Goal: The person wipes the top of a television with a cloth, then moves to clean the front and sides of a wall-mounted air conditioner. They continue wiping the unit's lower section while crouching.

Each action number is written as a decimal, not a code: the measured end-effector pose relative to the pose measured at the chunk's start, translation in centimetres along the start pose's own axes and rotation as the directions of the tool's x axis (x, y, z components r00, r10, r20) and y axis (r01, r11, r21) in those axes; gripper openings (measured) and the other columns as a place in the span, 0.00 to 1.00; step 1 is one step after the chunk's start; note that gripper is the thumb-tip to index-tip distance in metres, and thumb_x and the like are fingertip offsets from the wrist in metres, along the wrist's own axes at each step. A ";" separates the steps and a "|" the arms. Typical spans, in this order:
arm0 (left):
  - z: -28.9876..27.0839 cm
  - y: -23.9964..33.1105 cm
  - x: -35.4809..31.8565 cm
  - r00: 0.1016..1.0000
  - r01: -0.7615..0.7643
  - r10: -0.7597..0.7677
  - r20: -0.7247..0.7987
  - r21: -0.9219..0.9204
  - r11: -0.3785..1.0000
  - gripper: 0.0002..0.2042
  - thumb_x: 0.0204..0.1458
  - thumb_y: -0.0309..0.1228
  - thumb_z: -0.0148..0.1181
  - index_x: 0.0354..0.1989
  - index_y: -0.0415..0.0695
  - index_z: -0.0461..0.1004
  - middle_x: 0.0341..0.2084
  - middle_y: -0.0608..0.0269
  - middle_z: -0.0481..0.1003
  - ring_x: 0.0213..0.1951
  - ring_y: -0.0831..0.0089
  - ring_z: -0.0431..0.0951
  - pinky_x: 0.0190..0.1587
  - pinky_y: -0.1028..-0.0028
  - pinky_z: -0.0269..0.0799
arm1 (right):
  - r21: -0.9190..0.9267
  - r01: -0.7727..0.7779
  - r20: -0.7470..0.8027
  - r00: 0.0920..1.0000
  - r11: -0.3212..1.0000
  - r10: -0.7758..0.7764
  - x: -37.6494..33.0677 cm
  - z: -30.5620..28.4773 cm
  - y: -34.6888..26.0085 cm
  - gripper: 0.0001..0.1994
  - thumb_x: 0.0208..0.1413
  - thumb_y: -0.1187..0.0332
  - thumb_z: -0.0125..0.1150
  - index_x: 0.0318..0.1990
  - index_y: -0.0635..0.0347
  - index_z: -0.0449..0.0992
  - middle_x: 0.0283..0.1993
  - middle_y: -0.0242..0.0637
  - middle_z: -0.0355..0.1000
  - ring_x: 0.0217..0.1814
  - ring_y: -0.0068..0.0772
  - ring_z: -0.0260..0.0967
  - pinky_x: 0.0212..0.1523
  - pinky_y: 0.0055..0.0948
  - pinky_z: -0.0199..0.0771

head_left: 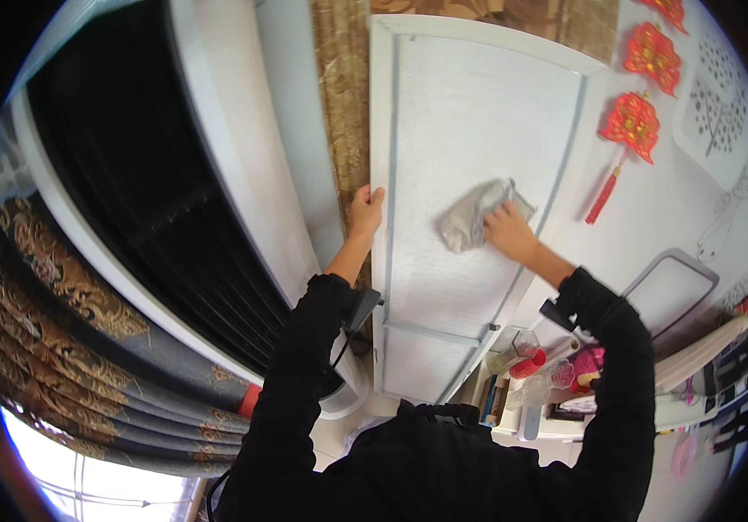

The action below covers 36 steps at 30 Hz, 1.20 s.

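A tall panel with a pale, fine-textured face (470,113) and a white frame stands upright in front of me. My left hand (365,211) is closed on the left edge of its frame, thumb at the front; the other fingers are partly hidden. Bunched in my right hand (510,230) is a grey cloth (468,223), which lies against the panel's face right of its middle. The cloth's loose part spreads out to the left of my fingers. Below both hands a crossbar (437,337) divides the panel.
To the left stands a tall white unit with a black ribbed front (143,183), beside patterned curtains (61,348). Red hanging ornaments (632,126) decorate the right wall. Low on the right, a cabinet top holds a red cup (527,364) and several small items.
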<state>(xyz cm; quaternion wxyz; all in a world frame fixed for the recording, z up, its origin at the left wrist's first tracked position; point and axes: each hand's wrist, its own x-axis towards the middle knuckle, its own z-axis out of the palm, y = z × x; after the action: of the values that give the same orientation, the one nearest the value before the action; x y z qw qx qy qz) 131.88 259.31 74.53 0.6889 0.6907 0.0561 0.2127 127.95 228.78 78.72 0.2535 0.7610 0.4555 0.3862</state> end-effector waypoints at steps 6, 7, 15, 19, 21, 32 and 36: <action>-0.2 0.0 0.2 1.000 0.007 -0.007 0.010 0.060 0.998 0.20 0.58 0.38 0.56 0.52 0.37 0.67 0.41 0.61 0.75 0.42 0.74 0.73 0.46 0.75 0.67 | -0.090 -0.436 -0.060 0.900 0.895 0.432 4.5 -7.8 13.1 0.12 0.44 0.69 0.58 0.40 0.52 0.75 0.48 0.33 0.68 0.50 0.36 0.63 0.61 0.46 0.53; -0.2 0.0 0.2 1.000 0.011 -0.011 0.009 0.063 0.998 0.20 0.58 0.38 0.56 0.53 0.37 0.67 0.41 0.61 0.75 0.42 0.74 0.73 0.46 0.75 0.67 | -0.050 -0.447 -0.185 0.883 0.893 0.431 5.2 -9.0 15.2 0.14 0.42 0.71 0.59 0.41 0.52 0.73 0.52 0.34 0.66 0.56 0.38 0.60 0.62 0.47 0.51; -0.3 0.9 -0.6 0.995 0.094 -0.101 0.027 0.191 0.977 0.24 0.59 0.42 0.51 0.57 0.38 0.62 0.50 0.58 0.69 0.51 0.69 0.68 0.55 0.73 0.61 | 0.054 -0.308 -0.244 0.918 0.950 0.312 2.7 -5.8 11.6 0.13 0.41 0.72 0.58 0.39 0.54 0.71 0.62 0.37 0.61 0.69 0.41 0.49 0.68 0.49 0.45; 0.5 1.3 -2.3 0.999 -0.022 0.033 -0.039 0.257 0.966 0.34 0.54 0.42 0.55 0.64 0.34 0.52 0.62 0.44 0.56 0.64 0.54 0.56 0.65 0.63 0.51 | 0.163 -0.068 -0.214 0.972 0.984 0.103 -2.6 -1.2 3.6 0.08 0.46 0.71 0.52 0.36 0.52 0.70 0.54 0.35 0.66 0.54 0.37 0.61 0.63 0.47 0.54; 1.4 1.9 -3.9 0.979 -0.168 0.199 -0.040 0.388 0.906 0.34 0.54 0.41 0.55 0.64 0.34 0.51 0.63 0.44 0.53 0.65 0.54 0.53 0.65 0.63 0.49 | 0.203 0.008 -0.146 0.989 0.979 0.023 -4.7 -0.4 1.1 0.10 0.46 0.72 0.52 0.37 0.49 0.71 0.49 0.33 0.67 0.50 0.36 0.62 0.60 0.46 0.57; 8.3 6.0 -10.3 0.794 -0.599 0.533 0.292 0.525 0.605 0.33 0.53 0.33 0.56 0.65 0.37 0.49 0.67 0.47 0.45 0.67 0.53 0.46 0.65 0.56 0.44 | 0.185 -0.445 -0.581 0.669 0.876 0.463 -2.8 -10.0 16.8 0.28 0.40 0.74 0.63 0.52 0.34 0.73 0.50 0.27 0.67 0.54 0.37 0.59 0.50 0.36 0.54; 9.4 5.6 -11.6 0.782 -0.620 0.508 0.362 0.532 0.577 0.32 0.53 0.32 0.56 0.65 0.39 0.51 0.67 0.48 0.44 0.67 0.53 0.46 0.65 0.56 0.44 | 0.230 -0.538 -0.578 0.595 0.811 0.559 -3.3 -8.7 18.7 0.30 0.37 0.78 0.62 0.52 0.37 0.74 0.49 0.30 0.67 0.55 0.37 0.59 0.50 0.37 0.55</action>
<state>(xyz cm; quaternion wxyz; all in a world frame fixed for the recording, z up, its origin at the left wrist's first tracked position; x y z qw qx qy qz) 123.66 246.05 77.89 0.3168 0.8747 -0.1588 0.3306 129.20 217.66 96.29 -0.0542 0.6964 0.2625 0.6657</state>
